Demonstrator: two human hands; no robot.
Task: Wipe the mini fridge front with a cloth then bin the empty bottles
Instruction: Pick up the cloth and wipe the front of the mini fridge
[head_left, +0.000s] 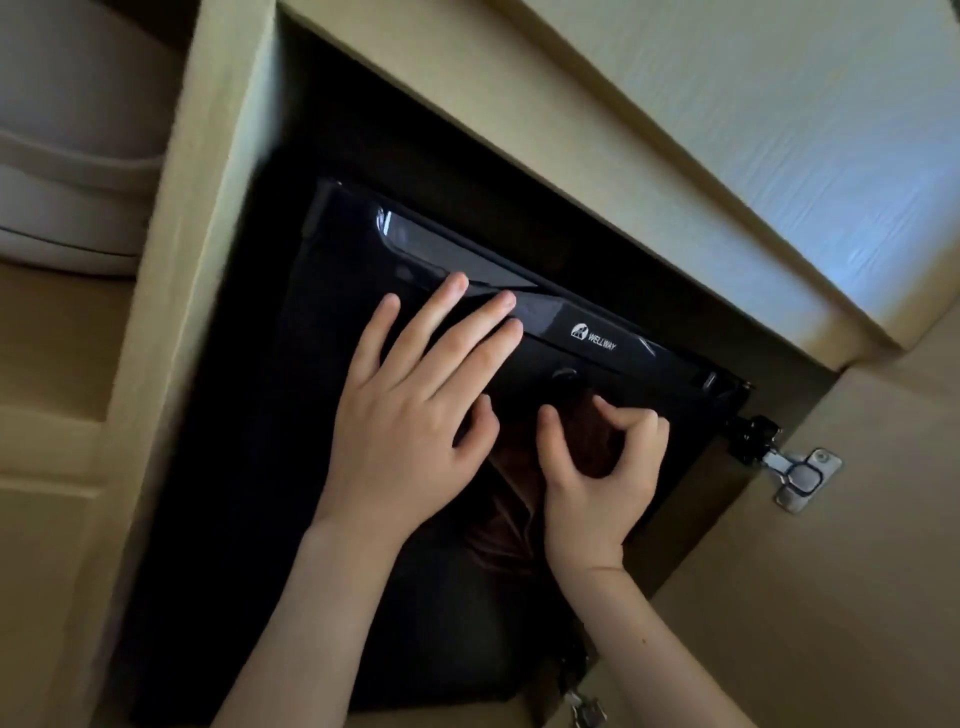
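Presently, at the glossy black mini fridge (291, 405) set back in its beige wooden cabinet (197, 260), I have both bare hands on the closed door. My left hand (410, 426) lies flat on the panel, its fingers (441, 322) straight and spread, with the tips reaching the shiny black band (467, 260) along the far edge of the door. Just to the right, my right hand (592, 483) is curled, thumb and forefinger drawn toward each other. They appear to pinch a dark reddish-brown cloth (519, 499) bunched between the two wrists, though on so reflective a surface I cannot fully rule out a mirror image. A small white brand logo (595, 339) sits on the band to the right of the left fingertips, and a silver metal hinge (802, 475) stands on the cabinet wall at the far right. No bottles and no bin are in view. I judge the wiping to be the step in hand, with the binning not yet begun. To do it well, I would open the cloth out so that it covers more of the door than a pinched wad can. I would keep the left palm steady as a brace and run overlapping strokes from the band toward the near edge. On this gloss, fingerprints are the likely fault, so the spot under the left hand wants a last pass.
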